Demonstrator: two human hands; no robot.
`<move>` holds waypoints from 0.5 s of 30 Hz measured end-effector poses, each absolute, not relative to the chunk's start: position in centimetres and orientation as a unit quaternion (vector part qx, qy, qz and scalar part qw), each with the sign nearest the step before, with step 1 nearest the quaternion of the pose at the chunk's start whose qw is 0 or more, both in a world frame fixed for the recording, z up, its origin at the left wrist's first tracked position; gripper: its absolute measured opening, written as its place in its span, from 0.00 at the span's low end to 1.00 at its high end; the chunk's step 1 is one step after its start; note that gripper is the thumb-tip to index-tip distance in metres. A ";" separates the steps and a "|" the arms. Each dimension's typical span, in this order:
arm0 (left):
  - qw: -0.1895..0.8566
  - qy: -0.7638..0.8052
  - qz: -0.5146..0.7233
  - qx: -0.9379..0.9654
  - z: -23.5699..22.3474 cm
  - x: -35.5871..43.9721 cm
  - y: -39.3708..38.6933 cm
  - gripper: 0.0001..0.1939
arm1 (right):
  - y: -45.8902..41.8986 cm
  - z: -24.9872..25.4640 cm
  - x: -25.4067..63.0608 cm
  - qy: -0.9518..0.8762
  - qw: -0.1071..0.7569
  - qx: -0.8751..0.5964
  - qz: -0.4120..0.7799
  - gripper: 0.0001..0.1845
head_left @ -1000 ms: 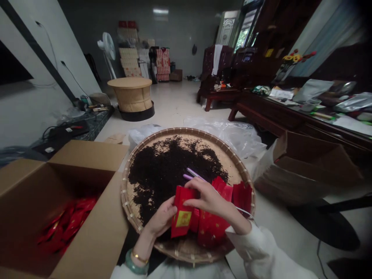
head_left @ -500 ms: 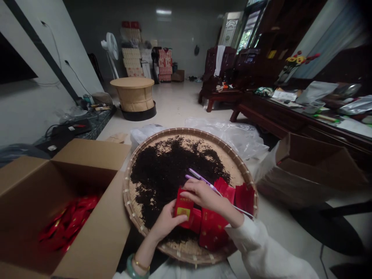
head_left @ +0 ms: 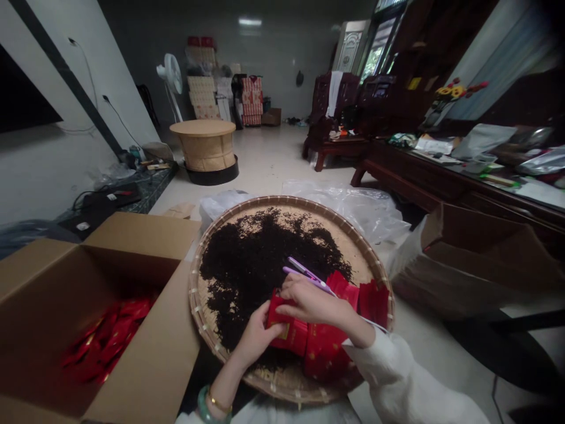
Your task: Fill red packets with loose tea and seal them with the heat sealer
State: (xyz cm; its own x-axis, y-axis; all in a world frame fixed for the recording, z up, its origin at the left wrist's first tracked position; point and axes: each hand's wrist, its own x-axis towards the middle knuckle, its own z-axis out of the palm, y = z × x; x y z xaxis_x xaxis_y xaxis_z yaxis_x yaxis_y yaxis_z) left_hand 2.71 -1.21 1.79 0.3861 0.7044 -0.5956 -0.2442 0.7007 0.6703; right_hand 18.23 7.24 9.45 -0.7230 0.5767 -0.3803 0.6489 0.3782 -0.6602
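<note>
- Red packet (head_left: 274, 318), small and marked with a yellow patch: in the head view I find it between both hands, above the near part of the round woven tray (head_left: 195, 294).
- My left hand (head_left: 255, 337) is partly closed on it, thumb across the front and the other fingers around its left side; a green bangle (head_left: 206, 405) and a gold bracelet (head_left: 219, 405) circle that wrist.
- My right hand (head_left: 309, 301) reaches across from the other side, fingers bent at the upper edge and thumb over the front. It touches the packet, but I cannot tell whether it pinches it.
- Just beyond the right hand I see a purple tool (head_left: 311, 277) with two slim arms, parted at their tips; a white cord (head_left: 375, 324) shows by the right forearm.
- Dark loose leaves (head_left: 251, 253) cover much of the tray, and more red packets (head_left: 326, 350) lie at its near right, partly under my right forearm.
- To the left, an open cardboard box (head_left: 136, 234) holds a heap of shiny red packs (head_left: 115, 330).
- On the right stands another open box (head_left: 481, 259); clear plastic (head_left: 366, 212) lies on the floor behind the tray.
</note>
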 end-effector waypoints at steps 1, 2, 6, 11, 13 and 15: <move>0.799 0.464 0.300 0.238 1.8 2.7 -1.2 0.23 | 7.2 9.4 18.2 0.830 0.047 0.366 -0.418 0.14; 0.803 0.460 0.303 0.226 1.9 2.7 -1.2 0.23 | 7.2 9.3 18.3 0.831 0.049 0.364 -0.418 0.14; 0.809 0.460 0.338 0.139 2.1 2.9 -1.0 0.28 | 6.8 8.0 18.4 0.796 0.001 0.397 -0.457 0.08; 0.765 0.512 0.385 0.069 2.3 3.4 -0.5 0.29 | 5.4 4.7 18.4 0.638 -0.197 0.578 -0.469 0.19; 0.754 0.520 0.395 0.073 2.3 3.4 -0.4 0.28 | 4.7 3.5 18.2 0.581 -0.205 0.606 -0.503 0.17; 0.751 0.522 0.395 0.085 2.3 3.4 -0.3 0.29 | 4.3 2.9 18.0 0.531 -0.192 0.617 -0.549 0.16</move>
